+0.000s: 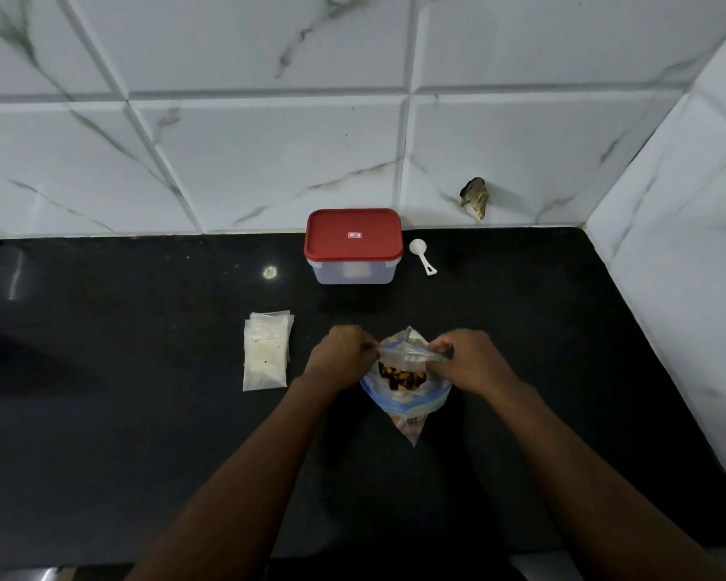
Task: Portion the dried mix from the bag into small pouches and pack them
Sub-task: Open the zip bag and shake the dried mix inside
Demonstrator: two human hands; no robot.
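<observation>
A clear plastic bag (407, 400) with blue print stands on the black counter, and brown and orange dried mix shows through its mouth. My left hand (339, 356) pinches the left side of the bag's top edge. My right hand (470, 357) pinches the right side, so the mouth is held apart between them. A stack of small empty clear pouches (265, 351) lies flat just left of my left hand. A white plastic scoop (421, 252) lies behind the bag, next to a box.
A clear box with a red lid (353, 245) stands shut at the back against the tiled wall. The black counter (143, 413) ends at a tiled side wall (688, 287) on the right. A dark hole (475, 197) breaks the back tiles.
</observation>
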